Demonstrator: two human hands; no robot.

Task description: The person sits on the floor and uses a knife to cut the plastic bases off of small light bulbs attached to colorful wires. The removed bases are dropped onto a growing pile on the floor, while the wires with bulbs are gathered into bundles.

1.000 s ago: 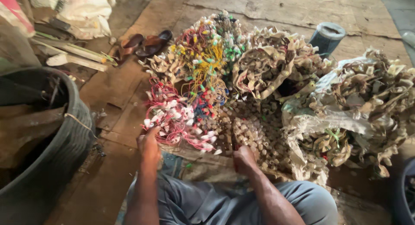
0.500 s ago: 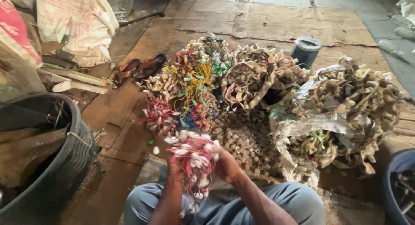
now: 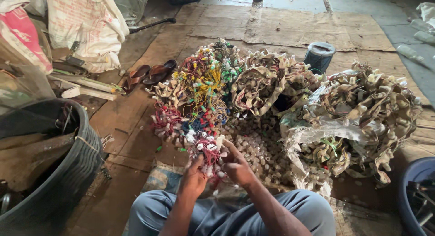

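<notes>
Hands: both meet at the lower centre of the frame, above the person's grey-trousered knees (image 3: 290, 213).
Left hand (image 3: 194, 178): closed around the lower side of a bundle of red wires with white sockets (image 3: 207, 150), fingers curled up into it.
Right hand (image 3: 235, 166): gripping the same bundle from the right, fingers pressed into the wires.
Bundle position: lifted just off the floor, touching the near edge of the heap of coloured wire bundles (image 3: 199, 91).
Heap of coloured wire bundles: red, yellow, green and blue strands with small white sockets, centre of the frame.
Loose small sockets (image 3: 263, 150): a pale pile on the floor just right of the hands.
Tan strap-like bundles (image 3: 267, 82): stacked at upper centre; a larger mound (image 3: 371, 104) with a torn plastic sack sits at the right.
Small dark can (image 3: 319, 55): upright, behind the mounds, upper right.
Brown sandals (image 3: 149, 74): 2, side by side, left of the heap.
Black tub (image 3: 77, 168): lower left, holding scrap.
White sacks (image 3: 81, 27): upper left.
Blue basin (image 3: 414, 190): lower right edge.
Floor (image 3: 290, 23): covered with flattened cardboard.
</notes>
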